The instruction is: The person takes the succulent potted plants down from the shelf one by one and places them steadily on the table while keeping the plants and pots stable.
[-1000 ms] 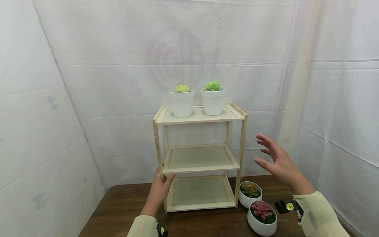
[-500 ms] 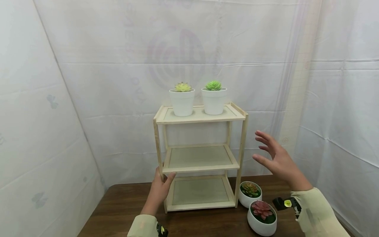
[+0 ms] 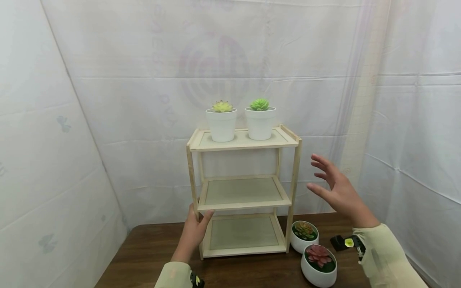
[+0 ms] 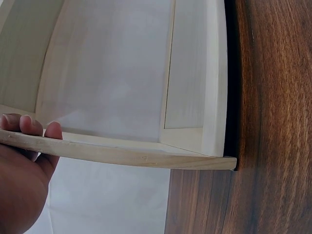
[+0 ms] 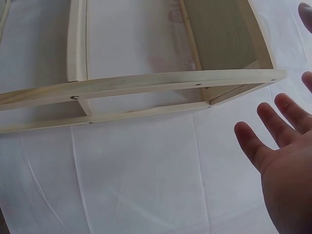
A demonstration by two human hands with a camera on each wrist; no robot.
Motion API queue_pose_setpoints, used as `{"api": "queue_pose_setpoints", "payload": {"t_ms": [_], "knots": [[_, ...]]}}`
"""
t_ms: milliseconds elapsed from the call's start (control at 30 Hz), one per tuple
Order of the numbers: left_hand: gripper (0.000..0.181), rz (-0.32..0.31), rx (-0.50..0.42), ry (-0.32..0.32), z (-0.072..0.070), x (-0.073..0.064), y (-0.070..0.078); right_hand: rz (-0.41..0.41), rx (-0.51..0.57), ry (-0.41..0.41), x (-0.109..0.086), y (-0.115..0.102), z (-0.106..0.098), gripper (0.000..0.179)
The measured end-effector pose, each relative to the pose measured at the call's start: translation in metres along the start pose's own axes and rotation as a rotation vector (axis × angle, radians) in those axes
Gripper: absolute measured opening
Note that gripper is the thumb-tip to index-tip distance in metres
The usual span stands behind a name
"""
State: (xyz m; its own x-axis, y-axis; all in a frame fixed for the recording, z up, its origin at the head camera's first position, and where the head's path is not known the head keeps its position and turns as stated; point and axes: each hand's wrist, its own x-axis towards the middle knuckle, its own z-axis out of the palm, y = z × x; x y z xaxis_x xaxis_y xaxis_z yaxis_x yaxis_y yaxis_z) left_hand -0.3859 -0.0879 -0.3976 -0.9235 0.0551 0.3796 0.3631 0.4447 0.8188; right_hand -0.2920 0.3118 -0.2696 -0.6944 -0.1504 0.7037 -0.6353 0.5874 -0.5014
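Note:
A pale wooden three-tier shelf (image 3: pixel 245 206) stands upright on the table. My left hand (image 3: pixel 194 232) grips its left front post just below the middle tier; in the left wrist view, the curled fingertips (image 4: pixel 31 126) show over the post. To the right of the shelf, my right hand (image 3: pixel 336 194) is held in the air, fingers spread and touching nothing. On the top tier are two white pots, a yellow-green succulent pot (image 3: pixel 221 127) on the left and a bright green succulent pot (image 3: pixel 260 125) on the right.
Beside the shelf's right front foot, a white bowl with an orange-green succulent (image 3: pixel 304 232) sits on the dark wood table (image 3: pixel 151 248). Nearer to me is another bowl with a red succulent (image 3: pixel 319 266). White cloth (image 3: pixel 126 100) hangs behind and at both sides.
My right hand has risen slightly and drifted a little left. The left hand keeps its hold on the post, and the shelf and plants stay where they were.

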Motion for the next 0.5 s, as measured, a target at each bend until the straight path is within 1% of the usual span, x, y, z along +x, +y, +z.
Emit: {"api": "queue_pose_setpoints", "payload": {"t_ms": [167, 400, 500], "knots": [[0.08, 0.005, 0.003, 0.002, 0.0, 0.0, 0.0, -0.007, -0.01, 0.008, 0.005, -0.003, -0.003, 0.08], [0.079, 0.003, 0.007, 0.007, 0.0, 0.0, 0.001, -0.064, 0.017, 0.035, 0.011, -0.004, -0.005, 0.079], [0.081, -0.002, 0.007, 0.007, 0.0, 0.0, 0.001, -0.081, 0.027, 0.046, 0.013, -0.004, -0.005, 0.079]]}}
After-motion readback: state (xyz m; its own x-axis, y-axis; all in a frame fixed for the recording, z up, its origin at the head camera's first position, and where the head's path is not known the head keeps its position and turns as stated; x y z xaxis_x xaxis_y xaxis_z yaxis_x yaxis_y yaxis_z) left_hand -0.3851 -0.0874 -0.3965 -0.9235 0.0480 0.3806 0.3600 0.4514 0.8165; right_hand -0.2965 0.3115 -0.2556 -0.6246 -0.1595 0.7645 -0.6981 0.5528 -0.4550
